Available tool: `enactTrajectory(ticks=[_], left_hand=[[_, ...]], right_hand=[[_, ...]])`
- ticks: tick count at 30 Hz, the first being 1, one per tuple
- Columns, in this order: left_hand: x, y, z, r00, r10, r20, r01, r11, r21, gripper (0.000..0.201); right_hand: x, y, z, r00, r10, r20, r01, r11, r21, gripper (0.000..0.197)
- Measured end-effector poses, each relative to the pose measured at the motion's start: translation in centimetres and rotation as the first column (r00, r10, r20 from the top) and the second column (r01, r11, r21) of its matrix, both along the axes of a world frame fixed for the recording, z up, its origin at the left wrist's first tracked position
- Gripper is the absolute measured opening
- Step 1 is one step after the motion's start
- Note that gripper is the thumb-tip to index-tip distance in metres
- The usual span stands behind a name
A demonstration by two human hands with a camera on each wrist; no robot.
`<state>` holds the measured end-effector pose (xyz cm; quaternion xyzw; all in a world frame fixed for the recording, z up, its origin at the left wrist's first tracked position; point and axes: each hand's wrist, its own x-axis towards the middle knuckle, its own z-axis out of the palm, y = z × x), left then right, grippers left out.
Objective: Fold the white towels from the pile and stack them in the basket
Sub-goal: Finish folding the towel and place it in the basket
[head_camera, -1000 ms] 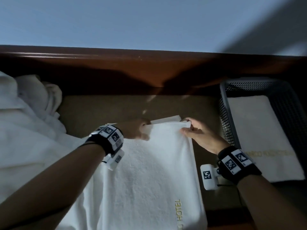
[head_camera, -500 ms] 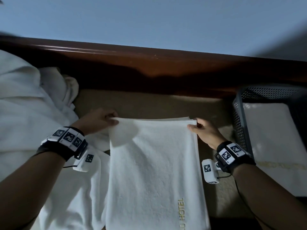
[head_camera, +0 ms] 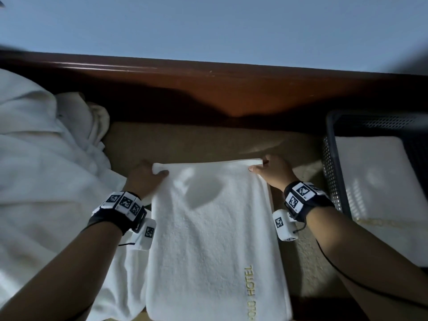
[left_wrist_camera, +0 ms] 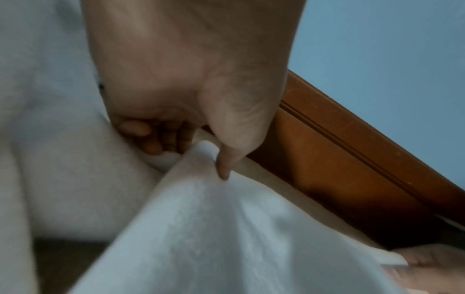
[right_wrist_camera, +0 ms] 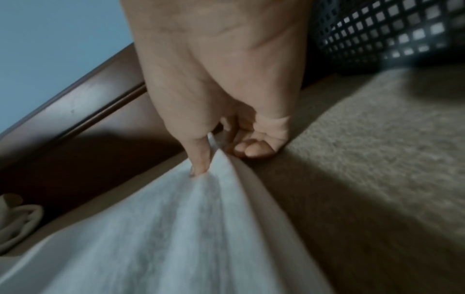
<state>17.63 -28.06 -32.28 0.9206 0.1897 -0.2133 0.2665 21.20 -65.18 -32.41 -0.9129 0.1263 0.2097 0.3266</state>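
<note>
Fingers (left_wrist_camera: 222, 169) of both hands pinch the towel's (head_camera: 213, 239) far corners on beige carpet (head_camera: 208, 142) below a wooden rail (head_camera: 231, 89).

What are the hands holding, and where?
Both hold the white towel by its far corners: left hand pinches the left corner, right hand the right.

Hotel room, towel (head_camera: 215, 239) lettered "HOTEL", wooden headboard (head_camera: 208, 89), beige bedding (head_camera: 208, 142)
</note>
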Motion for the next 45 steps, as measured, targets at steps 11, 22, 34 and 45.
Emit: enactTrajectory(ticks=[11, 22, 34, 45], left_hand=[[6.0, -4.3, 1.1, 0.953, 0.283, 0.107, -0.241, 0.925, -0.295, 0.046], [6.4, -4.5, 0.2, 0.971, 0.216, 0.102, -0.184, 0.95, -0.253, 0.068], [-13.6, -3.4, 1.9, 0.983, 0.182, -0.03, -0.185, 0.967, -0.178, 0.033], [-10.1, -1.0, 8.8, 0.927, 0.365, -0.087, -0.341, 0.722, -0.602, 0.026]], right_hand=[[3.5, -3.1, 0.2, 0.958, -0.264, 0.114, 0.247, 0.958, 0.148, 0.039], [2.1, -2.9, 0.2, 0.99, -0.144, -0.01, 0.144, 0.99, 0.01, 0.042], [-14.2, -4.9, -0.9, 0.924, -0.215, -0.316, 0.312, 0.903, 0.297, 0.063], [-14.0, -4.2, 8.9, 0.935, -0.333, -0.126, 0.35, 0.799, 0.489, 0.022]])
